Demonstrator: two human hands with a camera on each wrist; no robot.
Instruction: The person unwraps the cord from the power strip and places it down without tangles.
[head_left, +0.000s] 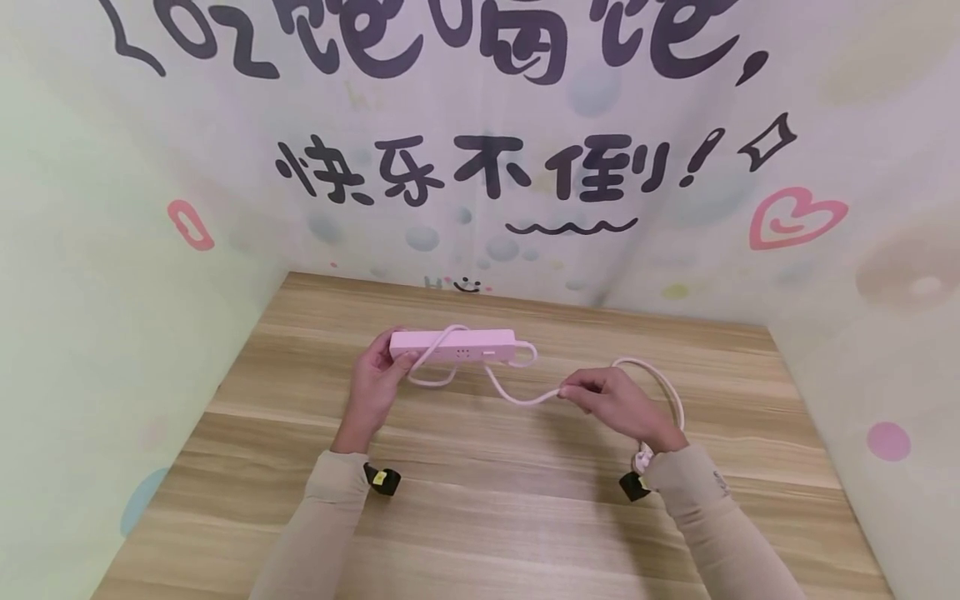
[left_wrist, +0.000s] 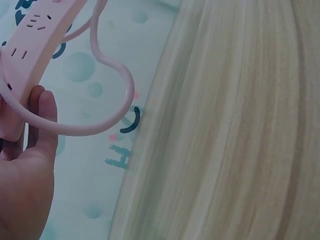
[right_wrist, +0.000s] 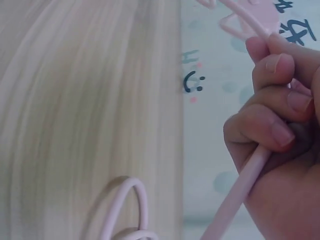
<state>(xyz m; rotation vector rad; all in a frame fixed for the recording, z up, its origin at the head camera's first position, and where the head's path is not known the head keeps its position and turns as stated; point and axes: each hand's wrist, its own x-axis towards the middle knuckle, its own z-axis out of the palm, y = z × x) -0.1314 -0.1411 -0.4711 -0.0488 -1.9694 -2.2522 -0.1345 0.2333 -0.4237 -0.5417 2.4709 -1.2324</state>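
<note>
A pink power strip is held above the wooden table by its left end, gripped in my left hand. In the left wrist view, sockets show on the face of the power strip, and a loop of its cord hangs before it. The pink cord wraps over the strip and sags across to my right hand, which pinches it. Curled fingers surround the cord in the right wrist view. Beyond that hand the cord loops down to the plug, partly hidden by the right wrist.
The wooden table runs back to a printed cloth wall with dark lettering. Similar cloth stands at the left and right sides. Each wrist carries a small black camera.
</note>
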